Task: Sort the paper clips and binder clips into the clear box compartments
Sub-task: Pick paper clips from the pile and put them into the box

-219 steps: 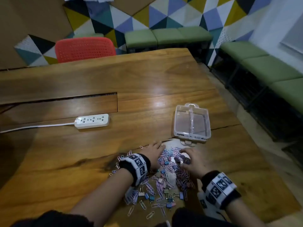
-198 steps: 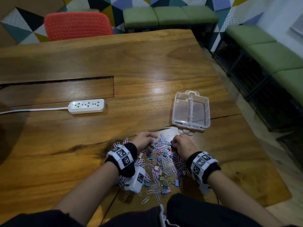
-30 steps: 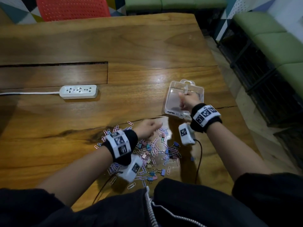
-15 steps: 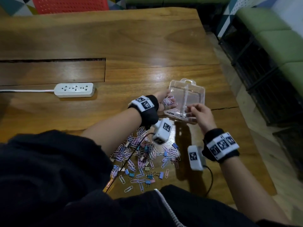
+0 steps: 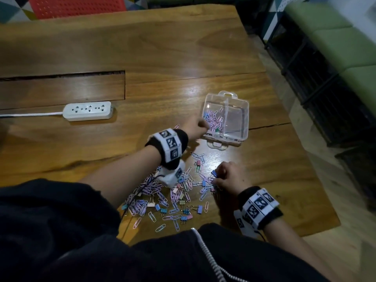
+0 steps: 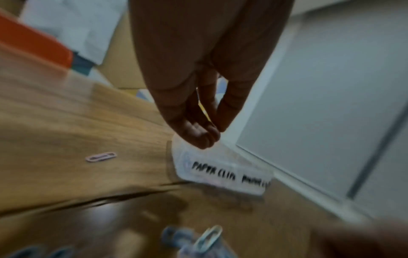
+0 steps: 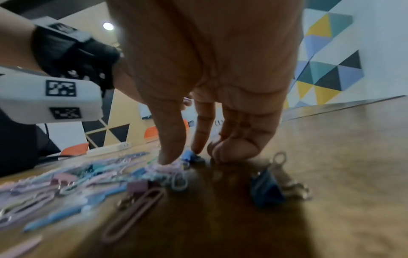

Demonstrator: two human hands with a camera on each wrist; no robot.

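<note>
Nearest, at 6 o'clock on the wooden desk: a loose scatter of paper clips and small binder clips, pink, blue and white mixed.

At the scatter's 3 o'clock edge: right hand, fingers bent down onto the heap, thumb and forefinger closed round a blue binder clip. Just beside it in the wrist view, toward 4 o'clock: another dark blue binder clip, wire handles up.

Farther on, at 12 o'clock of the scatter: left hand, fingertips bunched together at the near left corner of the clear box; too blurred to tell whether anything is pinched. To its 9 o'clock: one stray pink clip on bare wood.

In the box's left compartment: a small heap of pink and blue paper clips. In the right compartment: nothing discernible. On the near wall: a blurred black label.

Well beyond, at 10 o'clock: white power strip with its cord. At the far edge: red chair.
</note>
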